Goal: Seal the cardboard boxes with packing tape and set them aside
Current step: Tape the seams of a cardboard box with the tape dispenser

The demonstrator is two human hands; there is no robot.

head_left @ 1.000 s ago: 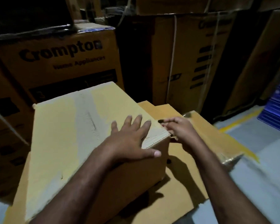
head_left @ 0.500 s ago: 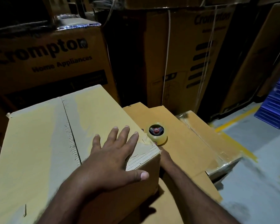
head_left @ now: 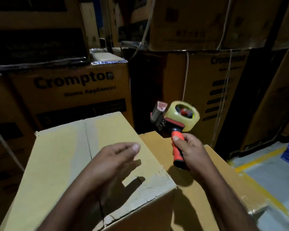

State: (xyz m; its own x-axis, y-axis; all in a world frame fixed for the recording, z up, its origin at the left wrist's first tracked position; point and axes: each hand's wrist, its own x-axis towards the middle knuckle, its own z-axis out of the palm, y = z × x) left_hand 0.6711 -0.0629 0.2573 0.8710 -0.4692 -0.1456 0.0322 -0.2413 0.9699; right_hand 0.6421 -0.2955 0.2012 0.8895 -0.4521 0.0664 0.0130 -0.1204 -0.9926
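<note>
The right hand [head_left: 190, 150] is gripping the tape dispenser [head_left: 175, 117] by its orange handle, fingers curled tight; the left hand [head_left: 113, 157] is hovering over the box [head_left: 60, 155], fingers loosely straight, holding nothing.

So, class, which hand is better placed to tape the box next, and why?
Right. The right hand grips the tape gun by its handle beside the box. The left hand is open above the box top, holding nothing; it could steady the box.
</note>
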